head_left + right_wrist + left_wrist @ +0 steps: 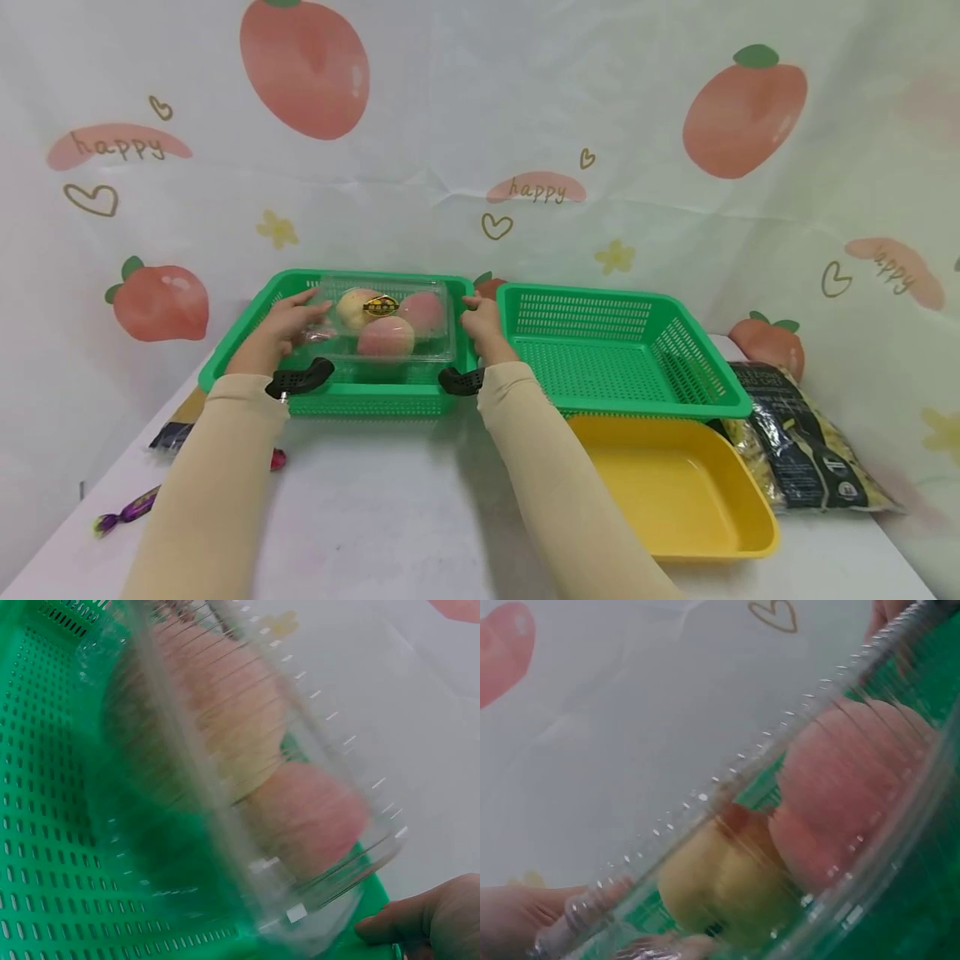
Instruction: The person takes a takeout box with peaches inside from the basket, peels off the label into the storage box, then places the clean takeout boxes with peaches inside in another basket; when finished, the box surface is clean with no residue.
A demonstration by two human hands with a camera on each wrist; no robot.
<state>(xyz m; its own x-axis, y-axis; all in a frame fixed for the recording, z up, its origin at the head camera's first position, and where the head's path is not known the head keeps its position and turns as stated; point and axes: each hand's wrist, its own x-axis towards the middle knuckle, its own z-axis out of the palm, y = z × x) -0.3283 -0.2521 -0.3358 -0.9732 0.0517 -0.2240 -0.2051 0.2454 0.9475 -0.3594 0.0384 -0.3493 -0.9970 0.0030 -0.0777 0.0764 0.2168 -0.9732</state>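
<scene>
White printed backdrop (pixel 442 108), white table (pixel 367 508). Clear plastic box (pixel 431 348) of peaches (pixel 386 337) is within the left green basket's (pixel 405 389) outline, long axis running left-right between the hands; can't tell if it touches the bottom. Left hand (pixel 281 327) is nearer, fingers and thumb pinching the box's left end. Right hand (pixel 486 327) is just past the right end, by the basket rim, fingers bent; grip unclear. Further right: second green basket (pixel 630 408), yellow tray (pixel 675 492), bag (pixel 810 450).
</scene>
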